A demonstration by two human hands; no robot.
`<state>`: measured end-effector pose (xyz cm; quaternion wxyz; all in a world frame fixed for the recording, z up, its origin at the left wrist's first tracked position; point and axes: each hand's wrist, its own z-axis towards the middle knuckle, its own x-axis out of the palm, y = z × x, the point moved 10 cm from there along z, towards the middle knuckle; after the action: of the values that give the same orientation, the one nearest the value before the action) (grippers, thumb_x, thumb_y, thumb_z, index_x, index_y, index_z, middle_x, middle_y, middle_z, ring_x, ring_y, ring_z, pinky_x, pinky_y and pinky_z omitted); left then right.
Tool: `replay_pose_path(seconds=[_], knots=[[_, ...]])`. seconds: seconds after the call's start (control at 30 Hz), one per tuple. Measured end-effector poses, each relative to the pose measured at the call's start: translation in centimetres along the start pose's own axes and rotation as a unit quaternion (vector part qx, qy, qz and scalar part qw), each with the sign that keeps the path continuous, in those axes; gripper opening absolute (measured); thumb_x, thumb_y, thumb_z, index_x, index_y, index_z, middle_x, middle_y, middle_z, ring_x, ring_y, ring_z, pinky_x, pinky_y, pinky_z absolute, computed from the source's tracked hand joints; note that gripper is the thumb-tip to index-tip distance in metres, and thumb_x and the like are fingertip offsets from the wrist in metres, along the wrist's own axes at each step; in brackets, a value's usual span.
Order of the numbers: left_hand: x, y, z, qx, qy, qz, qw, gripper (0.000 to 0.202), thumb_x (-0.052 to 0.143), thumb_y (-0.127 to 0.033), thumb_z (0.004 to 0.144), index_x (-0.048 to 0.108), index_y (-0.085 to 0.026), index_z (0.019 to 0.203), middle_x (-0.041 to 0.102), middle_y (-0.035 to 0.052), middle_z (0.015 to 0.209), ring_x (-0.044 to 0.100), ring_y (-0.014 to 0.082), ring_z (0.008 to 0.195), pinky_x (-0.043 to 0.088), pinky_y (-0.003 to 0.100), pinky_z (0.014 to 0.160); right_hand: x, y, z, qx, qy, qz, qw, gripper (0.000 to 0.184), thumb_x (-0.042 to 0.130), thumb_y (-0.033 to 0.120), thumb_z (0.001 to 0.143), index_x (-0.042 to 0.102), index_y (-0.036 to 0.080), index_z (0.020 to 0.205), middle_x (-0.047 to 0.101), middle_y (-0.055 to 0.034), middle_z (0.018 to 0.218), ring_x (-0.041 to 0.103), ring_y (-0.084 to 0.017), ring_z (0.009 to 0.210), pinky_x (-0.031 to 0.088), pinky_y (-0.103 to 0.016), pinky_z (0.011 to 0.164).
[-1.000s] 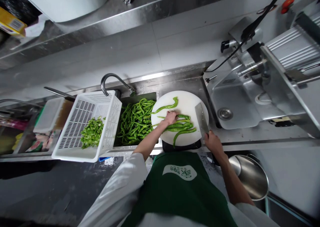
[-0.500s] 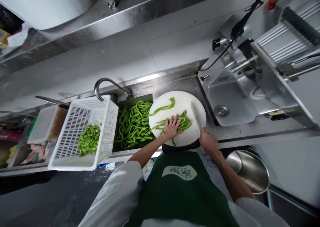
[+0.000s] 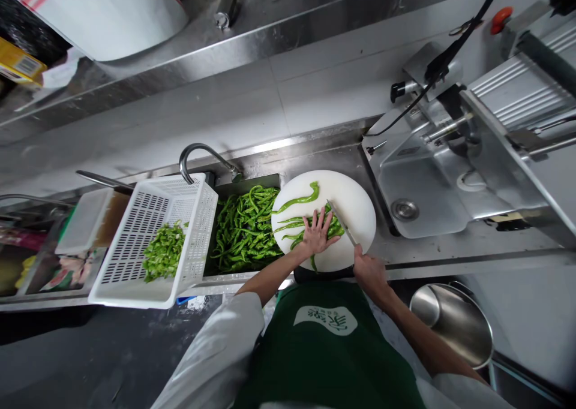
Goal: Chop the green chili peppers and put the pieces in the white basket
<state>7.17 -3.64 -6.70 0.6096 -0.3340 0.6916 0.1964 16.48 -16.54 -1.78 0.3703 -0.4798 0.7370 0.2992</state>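
Note:
My left hand (image 3: 316,236) lies flat with fingers spread over a bunch of long green peppers (image 3: 335,228) on a round white cutting board (image 3: 355,196). In my right hand (image 3: 369,270) is the handle of a kitchen knife (image 3: 342,222); its blade rests over the right end of the bunch, close to my left fingertips. Whether the edge has gone into the peppers cannot be seen. One single pepper (image 3: 299,201) lies apart near the far left of the board. My left palm hides part of the bunch.
Left of the board, a sink holds many whole green peppers (image 3: 247,229). Beside it stands a white plastic basket (image 3: 112,277) with chopped green pieces (image 3: 164,250). A faucet (image 3: 209,148) arches behind. At right is a metal slicing machine (image 3: 418,193); below it, a steel pot (image 3: 463,322).
The knife has moved left, from bare board beside the peppers to over their right end. My left hand stays spread on the bunch. The whole view has shifted slightly.

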Motion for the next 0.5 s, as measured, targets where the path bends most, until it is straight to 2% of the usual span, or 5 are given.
replay_pose_path(seconds=[0.17, 0.23, 0.33, 0.4, 0.5], knots=[[-1.6, 0.4, 0.7, 0.008, -0.018, -0.029, 0.999, 0.080, 0.042, -0.065, 0.102, 0.025, -0.024, 0.169, 0.016, 0.0139, 0.176, 0.016, 0.0439, 0.161, 0.027, 0.074, 0.120, 0.1, -0.4, 0.1, -0.003, 0.020, 0.028, 0.999, 0.039, 0.031, 0.006, 0.100, 0.052, 0.005, 0.133, 0.076, -0.0245, 0.101, 0.076, -0.034, 0.100, 0.054, -0.041, 0.086], [-3.7, 2.4, 2.0, -0.022, -0.048, -0.042, 0.998, 0.070, 0.036, -0.058, 0.106, 0.029, -0.025, 0.167, 0.024, 0.0125, 0.175, 0.021, 0.0399, 0.159, 0.027, 0.069, 0.122, -0.4, -1.5, 0.1, 0.009, 0.019, 0.038, 0.999, 0.040, 0.032, 0.008, 0.100, 0.051, 0.007, 0.135, 0.076, -0.0229, 0.102, 0.076, -0.035, 0.101, 0.053, -0.043, 0.088], [-6.3, 7.3, 4.6, -0.134, -0.076, -0.062, 0.986, 0.060, 0.032, -0.045, 0.109, 0.034, -0.022, 0.165, 0.041, 0.0160, 0.165, 0.040, 0.0346, 0.149, 0.034, 0.061, 0.120, -0.8, -3.2, 0.1, 0.037, 0.015, 0.042, 0.998, 0.041, 0.033, 0.009, 0.099, 0.051, 0.007, 0.137, 0.076, -0.0231, 0.101, 0.076, -0.036, 0.102, 0.053, -0.044, 0.089], [-6.2, 9.7, 6.1, -0.169, -0.041, -0.076, 0.982, 0.056, 0.040, -0.038, 0.107, 0.042, -0.022, 0.161, 0.053, 0.0160, 0.154, 0.051, 0.0332, 0.136, 0.040, 0.057, 0.115, -0.5, -3.8, 0.3, 0.047, 0.012, 0.042, 0.998, 0.041, 0.033, 0.009, 0.099, 0.052, 0.007, 0.136, 0.076, -0.0230, 0.101, 0.076, -0.036, 0.101, 0.053, -0.044, 0.089], [-4.9, 10.4, 7.0, -0.113, 0.026, -0.095, 0.989, 0.049, 0.047, -0.027, 0.102, 0.058, -0.026, 0.150, 0.062, 0.0114, 0.141, 0.056, 0.0308, 0.127, 0.045, 0.048, 0.109, 0.1, -3.8, 0.5, 0.044, 0.003, 0.042, 0.998, 0.039, 0.032, 0.010, 0.100, 0.053, 0.007, 0.133, 0.076, -0.0224, 0.100, 0.076, -0.034, 0.099, 0.053, -0.042, 0.089]])
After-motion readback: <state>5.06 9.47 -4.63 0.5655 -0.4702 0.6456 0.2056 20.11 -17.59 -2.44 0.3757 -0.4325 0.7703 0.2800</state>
